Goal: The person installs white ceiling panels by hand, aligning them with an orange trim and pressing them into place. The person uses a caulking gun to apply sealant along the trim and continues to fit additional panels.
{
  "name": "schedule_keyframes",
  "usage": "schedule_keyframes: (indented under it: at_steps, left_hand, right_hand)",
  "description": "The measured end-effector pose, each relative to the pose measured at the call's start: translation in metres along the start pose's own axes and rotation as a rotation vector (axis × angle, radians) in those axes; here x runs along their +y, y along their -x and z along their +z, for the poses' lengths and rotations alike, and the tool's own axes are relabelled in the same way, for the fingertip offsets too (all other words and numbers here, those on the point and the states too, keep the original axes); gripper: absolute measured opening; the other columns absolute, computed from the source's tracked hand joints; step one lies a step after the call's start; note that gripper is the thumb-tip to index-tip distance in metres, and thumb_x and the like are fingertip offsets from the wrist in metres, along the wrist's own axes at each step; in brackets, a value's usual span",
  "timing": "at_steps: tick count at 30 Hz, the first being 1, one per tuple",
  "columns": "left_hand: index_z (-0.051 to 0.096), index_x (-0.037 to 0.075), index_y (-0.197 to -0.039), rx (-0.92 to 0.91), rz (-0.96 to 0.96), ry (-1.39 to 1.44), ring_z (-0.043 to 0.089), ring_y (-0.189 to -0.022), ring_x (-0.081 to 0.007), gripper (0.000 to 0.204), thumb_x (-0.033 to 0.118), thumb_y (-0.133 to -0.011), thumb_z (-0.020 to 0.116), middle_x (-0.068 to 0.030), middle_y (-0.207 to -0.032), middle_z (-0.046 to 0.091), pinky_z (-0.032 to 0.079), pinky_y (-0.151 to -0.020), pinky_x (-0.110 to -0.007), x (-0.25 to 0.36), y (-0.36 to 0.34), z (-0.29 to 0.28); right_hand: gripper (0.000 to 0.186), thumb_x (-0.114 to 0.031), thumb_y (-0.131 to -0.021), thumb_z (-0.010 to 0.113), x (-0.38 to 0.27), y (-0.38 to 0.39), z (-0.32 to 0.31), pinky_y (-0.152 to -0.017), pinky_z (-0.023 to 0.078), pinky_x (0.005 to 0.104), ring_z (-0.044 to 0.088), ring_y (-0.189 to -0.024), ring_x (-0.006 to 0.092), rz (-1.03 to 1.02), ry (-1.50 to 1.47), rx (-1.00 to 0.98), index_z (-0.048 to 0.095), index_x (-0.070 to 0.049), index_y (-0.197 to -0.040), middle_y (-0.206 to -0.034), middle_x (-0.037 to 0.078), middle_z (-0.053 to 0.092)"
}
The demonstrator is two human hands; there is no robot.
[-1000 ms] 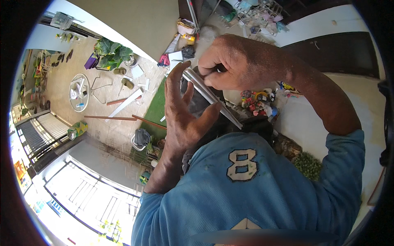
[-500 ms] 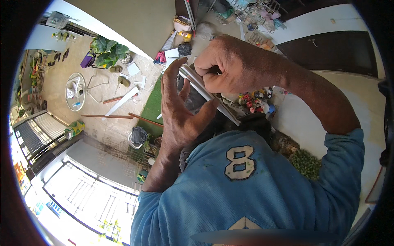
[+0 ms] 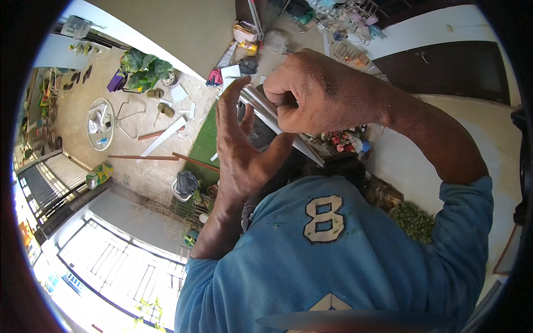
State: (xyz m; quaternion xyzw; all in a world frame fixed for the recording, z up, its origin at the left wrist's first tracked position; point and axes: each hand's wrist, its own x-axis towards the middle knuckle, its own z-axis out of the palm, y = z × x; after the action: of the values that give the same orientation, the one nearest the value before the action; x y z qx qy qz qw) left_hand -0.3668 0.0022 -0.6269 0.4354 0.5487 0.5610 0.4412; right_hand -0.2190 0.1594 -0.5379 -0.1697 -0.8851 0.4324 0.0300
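Presently, a silver metal bar [image 3: 268, 115] slants between the two bare hands, its upper end beside the left index fingertip. The left hand [image 3: 241, 150] is on the left of the bar, with fingers widely spread; the thumb touches the bar's edge, and it seems held loosely in this wide grasp. The right hand [image 3: 311, 91] is just at the bar's other side, its fingers curled into a loose fist; whether they grip some small thing, I cannot tell. Below the bar comes the person's blue shirt [image 3: 316, 272].

Behind the bar, somewhat to its left, a green mat [image 3: 205, 147] covers part of the tiled floor [image 3: 130, 83]. To the right of the bar's lower end there is a colourful heap [image 3: 347, 141], too small to tell exactly. Farther left of the bar lie brown rods [image 3: 144, 157] and a white strip [image 3: 164, 137], then a round glass table [image 3: 112, 125]. Beyond the bar's upper end stands a yellow bottle [image 3: 249, 48]. Far to the right of the bar, a dark door [image 3: 444, 75] is set into a white wall [image 3: 449, 22].
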Motion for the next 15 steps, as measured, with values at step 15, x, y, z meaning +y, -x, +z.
schedule_keyframes:
  at_steps: [15]
  left_hand:
    - [0.037, 0.003, -0.167, -0.017, 0.008, 0.011, 0.043, -0.157, -0.0415, 0.103, 0.01, -0.077, 0.086, -0.0242, -0.161, 0.042, 0.036, -0.128, -0.07, -0.002, -0.004, 0.0]
  right_hand:
    - [0.014, 0.002, -0.085, 0.072, 0.006, 0.012, 0.003, -0.058, 0.045, 0.0358, 0.055, -0.062, 0.0112, 0.029, -0.091, -0.025, 0.064, 0.003, -0.075, -0.066, 0.009, 0.063]
